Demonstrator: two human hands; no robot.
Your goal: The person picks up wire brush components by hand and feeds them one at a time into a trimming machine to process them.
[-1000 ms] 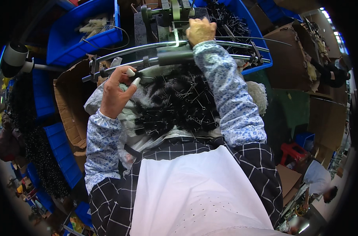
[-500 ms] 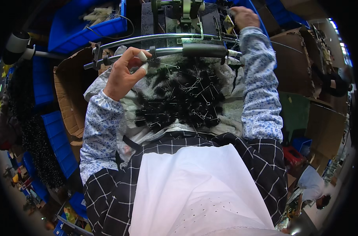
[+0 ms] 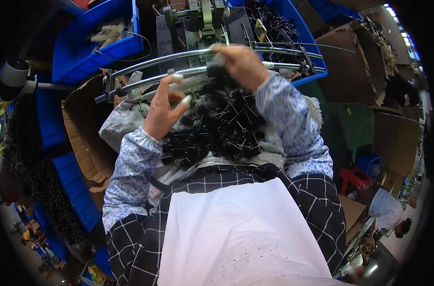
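Observation:
My left hand (image 3: 165, 108) hangs over the left side of the pile, white covers on its thumb and index fingertip. Those two fingers are apart, with nothing visible between them. My right hand (image 3: 243, 66) is smeared by motion at the metal rails (image 3: 188, 53) in front of the machine (image 3: 205, 28). Its fingertips point left, near the dark grip on the lower rail; what they hold, if anything, is unclear. Below both hands lies a heap of small black wire brushes (image 3: 221, 119) with looped ends, on a pale cloth (image 3: 121, 121) across my lap.
A blue bin (image 3: 74, 62) with pale pieces stands at the far left. Another blue bin (image 3: 317, 62), at the far right, holds more dark wire brushes. An open cardboard box (image 3: 78, 138) is left of my lap; a red stool (image 3: 355, 181) stands to the right.
My right hand has come from the far right bin leftward to the rails. My left hand has moved slightly nearer me, and its fingers have let go of a brush.

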